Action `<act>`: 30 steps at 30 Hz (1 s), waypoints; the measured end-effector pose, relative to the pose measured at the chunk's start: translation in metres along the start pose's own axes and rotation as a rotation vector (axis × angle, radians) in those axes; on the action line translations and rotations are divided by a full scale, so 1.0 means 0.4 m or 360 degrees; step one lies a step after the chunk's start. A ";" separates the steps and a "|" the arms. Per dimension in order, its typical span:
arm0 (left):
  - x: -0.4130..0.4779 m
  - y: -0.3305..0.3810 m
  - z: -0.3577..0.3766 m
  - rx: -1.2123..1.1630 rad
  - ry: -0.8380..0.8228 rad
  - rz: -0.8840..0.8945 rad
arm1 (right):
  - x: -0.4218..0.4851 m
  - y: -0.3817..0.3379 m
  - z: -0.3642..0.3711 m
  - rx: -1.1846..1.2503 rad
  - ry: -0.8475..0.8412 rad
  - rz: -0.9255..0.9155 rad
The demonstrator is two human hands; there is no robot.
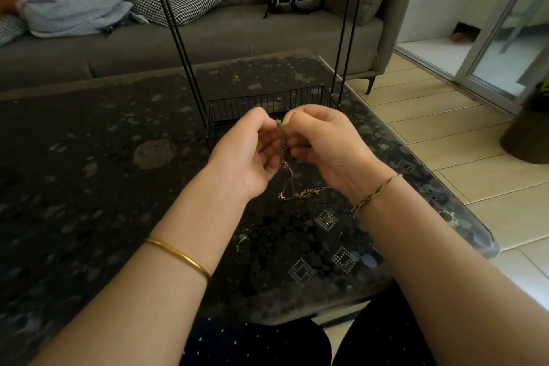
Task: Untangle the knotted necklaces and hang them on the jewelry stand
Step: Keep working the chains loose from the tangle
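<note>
Head view: left hand (249, 154) and right hand (323, 142) are held close together above the dark table (89, 157). Both pinch the knotted necklaces (285, 168) in curled fingertips. Loose chain hangs between the wrists, its low end near the tabletop. The jewelry stand (181, 47) stands just behind the hands, its top cut off by the frame. Individual strands cannot be told apart.

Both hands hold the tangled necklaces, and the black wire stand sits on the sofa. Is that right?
Not quite. The head view shows the black wire stand on the dark table, in front of the sofa, not on it. The left hand and right hand do both hold the tangled necklaces.
</note>
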State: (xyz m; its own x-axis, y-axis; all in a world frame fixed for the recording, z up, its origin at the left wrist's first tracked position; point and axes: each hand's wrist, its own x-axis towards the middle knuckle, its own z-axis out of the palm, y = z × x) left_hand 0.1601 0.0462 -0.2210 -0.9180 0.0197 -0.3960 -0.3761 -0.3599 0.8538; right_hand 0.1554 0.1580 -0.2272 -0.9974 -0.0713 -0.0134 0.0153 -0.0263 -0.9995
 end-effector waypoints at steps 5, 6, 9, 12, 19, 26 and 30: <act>0.010 -0.003 -0.013 0.0400 0.0007 0.0236 | -0.009 -0.002 -0.024 -0.0150 -0.0143 0.0163; 0.011 -0.003 -0.015 0.0420 0.0015 0.0247 | -0.009 -0.003 -0.026 -0.0206 -0.0140 0.0129; 0.015 -0.005 -0.022 0.0487 0.0029 0.0281 | -0.010 -0.006 -0.029 -0.0323 -0.0145 0.0008; 0.020 -0.005 -0.028 0.0514 0.0034 0.0292 | -0.011 -0.010 -0.034 -0.0373 -0.0215 0.0022; 0.018 -0.001 -0.026 0.0538 0.0033 0.0281 | -0.012 -0.008 -0.034 -0.0625 -0.0099 -0.0128; 0.019 -0.006 -0.029 0.0724 0.0153 0.0464 | -0.012 -0.003 -0.026 -0.1040 0.0058 -0.0476; 0.015 -0.007 -0.019 0.0729 0.0212 0.0497 | -0.012 -0.004 -0.024 -0.1100 0.0112 -0.0564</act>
State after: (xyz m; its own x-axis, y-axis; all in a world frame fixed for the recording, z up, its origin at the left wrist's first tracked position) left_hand 0.1566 0.0403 -0.2281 -0.9818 -0.1510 -0.1153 -0.1329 0.1121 0.9848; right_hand 0.1594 0.1679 -0.2259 -0.9371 -0.1103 0.3312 -0.3294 0.5934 -0.7344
